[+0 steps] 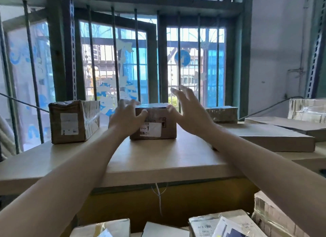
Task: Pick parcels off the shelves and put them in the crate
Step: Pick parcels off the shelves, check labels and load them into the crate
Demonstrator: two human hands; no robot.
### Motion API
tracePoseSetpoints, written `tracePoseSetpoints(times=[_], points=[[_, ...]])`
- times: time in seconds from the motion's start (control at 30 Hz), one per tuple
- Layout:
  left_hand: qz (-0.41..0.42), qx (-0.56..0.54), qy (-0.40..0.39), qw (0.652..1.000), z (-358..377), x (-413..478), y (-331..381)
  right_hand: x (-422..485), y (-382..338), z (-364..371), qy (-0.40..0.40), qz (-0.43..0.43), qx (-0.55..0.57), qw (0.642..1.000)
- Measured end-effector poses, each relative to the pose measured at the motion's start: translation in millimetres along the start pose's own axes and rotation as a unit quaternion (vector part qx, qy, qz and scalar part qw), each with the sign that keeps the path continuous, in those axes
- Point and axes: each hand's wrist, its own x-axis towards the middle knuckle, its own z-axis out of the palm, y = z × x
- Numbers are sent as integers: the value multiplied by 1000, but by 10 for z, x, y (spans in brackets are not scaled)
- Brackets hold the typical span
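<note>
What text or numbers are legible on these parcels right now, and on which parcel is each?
"08/22": sideways at the lower left of the white label on the left parcel; the rest is washed out.
"1": large digit on the white label of the middle parcel; the characters around it are too blurred.
Bottom parcel: printed label, too blurred to read.
Nothing else is readable.

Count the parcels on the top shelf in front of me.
6: left box, middle box between left hand and right hand, small box further right, lower flat box and upper flat box at right, taped box at the edge. Others may be hidden.
</note>
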Motion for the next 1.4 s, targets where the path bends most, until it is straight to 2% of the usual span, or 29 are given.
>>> tracePoseSetpoints(times=[0.07,0.13,0.23,0.3,0.4,0.5,0.67,0.77,0.83,0.93,1.0,1.07,1.13,1.2,1.27,1.3,1.33,1.4], points=[[97,48,95,990,-51,-30,93,47,147,-198,-1,5,-25,1000],[197,7,131,972,-94,-33,275,81,417,-458,-44,49,-50,997],[294,-81,49,951,-45,-34,680,53,896,-866,-118,142,-64,981],[314,-80,-27,946,102,-17,971,-19,1173,-1039,-163,175,-83,968],[230,-77,-138,960,387,67,1367,-125,1456,-1147,-215,183,-76,956],[110,-119,-205,965,646,179,1609,-167,1626,-1163,-274,160,-59,947],[-4,-145,-241,960,866,285,1755,-4,1820,-1091,-306,119,-21,944],[-73,-172,-294,937,861,291,1774,92,1883,-972,-330,157,63,929],[-98,-213,-275,932,890,275,1774,95,1916,-857,-322,193,116,920],[-94,-258,-189,943,988,266,1779,63,2001,-727,-218,207,211,930],[-88,-294,-112,945,1052,256,1779,40,2054,-695,-192,208,268,921],[-75,-324,-42,942,1076,266,1771,20,2089,-679,-166,181,272,930],[-63,-373,-37,925,1061,270,1754,9,2080,-685,-121,163,314,927],[-40,-360,-54,931,1033,273,1707,1,2058,-723,-114,184,386,897],[26,-302,-58,951,1011,259,1694,-8,2043,-785,-143,225,443,856],[51,-303,-47,950,988,250,1700,-3,2057,-810,-153,237,469,837],[62,-328,-36,942,960,243,1699,4,2076,-833,-154,244,500,817],[28,-429,-79,899,864,202,1722,27,2113,-870,-128,255,549,786]])
